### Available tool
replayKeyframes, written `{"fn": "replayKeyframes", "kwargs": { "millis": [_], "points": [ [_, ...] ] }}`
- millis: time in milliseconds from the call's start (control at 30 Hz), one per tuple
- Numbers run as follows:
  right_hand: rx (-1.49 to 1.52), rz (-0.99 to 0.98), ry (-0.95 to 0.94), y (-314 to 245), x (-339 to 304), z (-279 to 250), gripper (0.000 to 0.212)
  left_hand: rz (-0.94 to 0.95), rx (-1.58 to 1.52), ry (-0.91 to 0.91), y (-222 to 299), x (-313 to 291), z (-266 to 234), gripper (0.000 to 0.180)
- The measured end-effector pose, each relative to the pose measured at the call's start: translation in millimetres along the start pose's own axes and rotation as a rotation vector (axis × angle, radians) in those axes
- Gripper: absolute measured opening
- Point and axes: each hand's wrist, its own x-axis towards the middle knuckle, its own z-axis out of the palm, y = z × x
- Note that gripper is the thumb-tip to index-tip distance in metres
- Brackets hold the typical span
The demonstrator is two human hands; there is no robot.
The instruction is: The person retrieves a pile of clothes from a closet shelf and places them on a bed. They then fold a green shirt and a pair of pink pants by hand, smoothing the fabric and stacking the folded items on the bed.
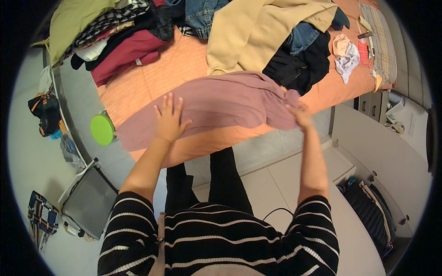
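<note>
A long mauve piece of clothing (216, 103) lies stretched across the near edge of the bed; its exact kind is hard to tell. My left hand (170, 120) rests flat on its left part with the fingers spread. At the right end, my right hand (300, 115) pinches the bunched cloth, its fingertips partly hidden in the folds. Just beyond the mauve cloth are a beige garment (253, 37) and crumpled black clothing (299, 69), both spread loosely.
An orange bedspread (184, 57) covers the bed. A pile of folded clothes, including a maroon garment (126, 53), sits far left, with jeans (202, 16) beside it. A green round stool (101, 129) stands left of the bed. Small light garments (347, 60) lie at right.
</note>
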Motion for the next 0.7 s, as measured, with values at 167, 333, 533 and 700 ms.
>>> {"fn": "replayKeyframes", "kwargs": {
  "millis": [167, 333, 533, 700],
  "points": [
    [0.056, -0.105, -0.258, -109.3, -16.5, -108.8, 0.057, 0.183, -0.021, -0.113, 1.3, -33.8, 19.2, 0.069],
    [-0.952, -0.476, 0.671, -121.8, -8.0, -36.7, 0.059, 0.165, -0.082, 0.105, -4.9, -46.8, 41.3, 0.051],
    [-0.535, -1.275, -0.051, -94.1, -110.2, 130.9, 0.031, 0.316, -0.127, 0.216, -11.9, -59.9, 34.7, 0.041],
    [-0.919, -1.271, -0.116, -31.6, -138.0, 191.8, 0.028, 0.34, -0.253, 0.144, -6.1, -83.7, 23.7, 0.036]
  ]
}}
